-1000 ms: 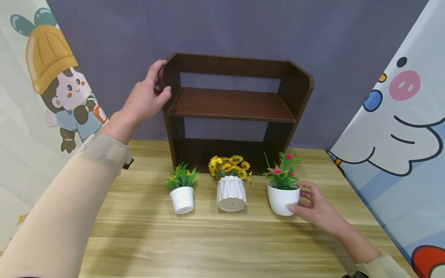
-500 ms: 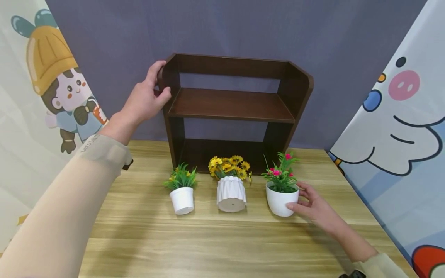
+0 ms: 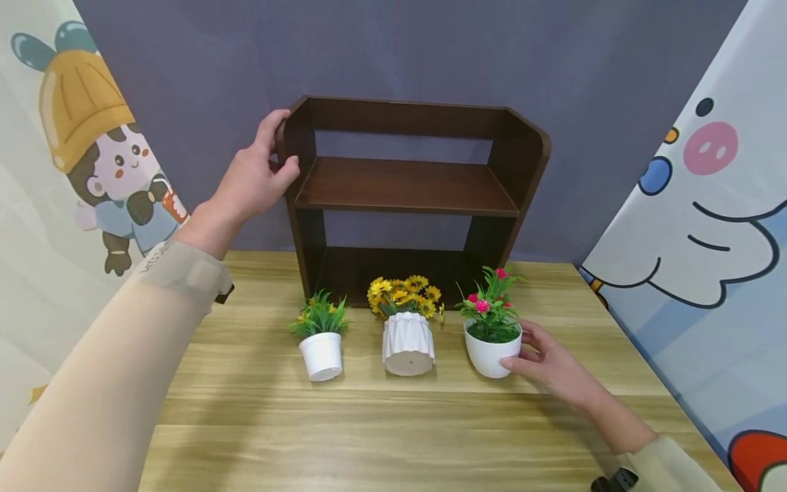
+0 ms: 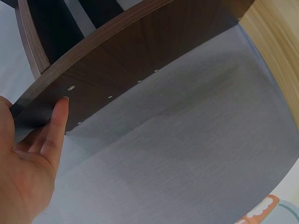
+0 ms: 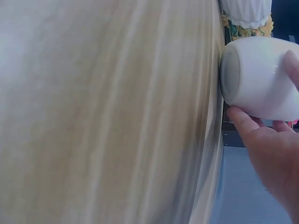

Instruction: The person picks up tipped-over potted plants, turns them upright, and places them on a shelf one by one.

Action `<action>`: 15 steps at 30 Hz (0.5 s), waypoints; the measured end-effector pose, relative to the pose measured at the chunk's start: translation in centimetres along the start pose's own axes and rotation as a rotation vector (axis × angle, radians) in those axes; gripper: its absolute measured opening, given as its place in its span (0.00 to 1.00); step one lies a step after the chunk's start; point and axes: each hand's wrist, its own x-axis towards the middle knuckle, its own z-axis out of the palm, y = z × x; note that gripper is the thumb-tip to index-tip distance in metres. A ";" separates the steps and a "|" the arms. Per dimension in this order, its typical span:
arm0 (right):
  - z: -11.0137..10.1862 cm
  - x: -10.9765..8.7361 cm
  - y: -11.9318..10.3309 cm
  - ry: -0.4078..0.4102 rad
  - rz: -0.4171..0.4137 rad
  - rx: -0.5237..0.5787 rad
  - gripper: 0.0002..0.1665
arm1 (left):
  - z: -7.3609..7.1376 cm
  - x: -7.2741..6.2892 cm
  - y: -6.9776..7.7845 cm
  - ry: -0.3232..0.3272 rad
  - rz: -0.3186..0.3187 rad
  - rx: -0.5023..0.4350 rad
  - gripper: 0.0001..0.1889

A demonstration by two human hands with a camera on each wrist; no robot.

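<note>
A dark brown two-tier wooden shelf (image 3: pixel 408 186) stands at the back of the table. My left hand (image 3: pixel 252 176) grips the upper edge of its left side panel, thumb on the front edge and fingers on the outer face (image 4: pixel 112 74). At front right, my right hand (image 3: pixel 553 365) holds a potted plant with pink flowers by its round white pot (image 3: pixel 492 352), thumb on the near side and fingers around the right. The right wrist view shows the pot's underside (image 5: pixel 230 72) close over the tabletop.
A potted plant with yellow flowers in a white fluted pot (image 3: pixel 408 343) is in the middle. Left of it is a small green plant in a smooth white pot (image 3: pixel 322 355). A grey cloth (image 3: pixel 406 48) hangs behind, with cartoon-printed panels (image 3: pixel 719 225) either side.
My right hand has shifted the pink-flowered potted plant slightly left, and the pot leans differently. My left hand keeps its grip on the shelf.
</note>
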 end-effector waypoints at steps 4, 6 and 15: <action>0.1 0.4 0.0 -0.011 -0.029 0.026 0.57 | 0.0 -0.1 0.0 0.002 -0.008 0.002 0.38; 0.3 0.6 0.0 -0.016 -0.053 0.056 0.57 | -0.1 -0.1 0.0 0.002 -0.012 0.003 0.38; 1.3 1.2 0.0 -0.039 -0.096 0.066 0.60 | 0.0 0.0 -0.1 -0.002 -0.013 0.008 0.38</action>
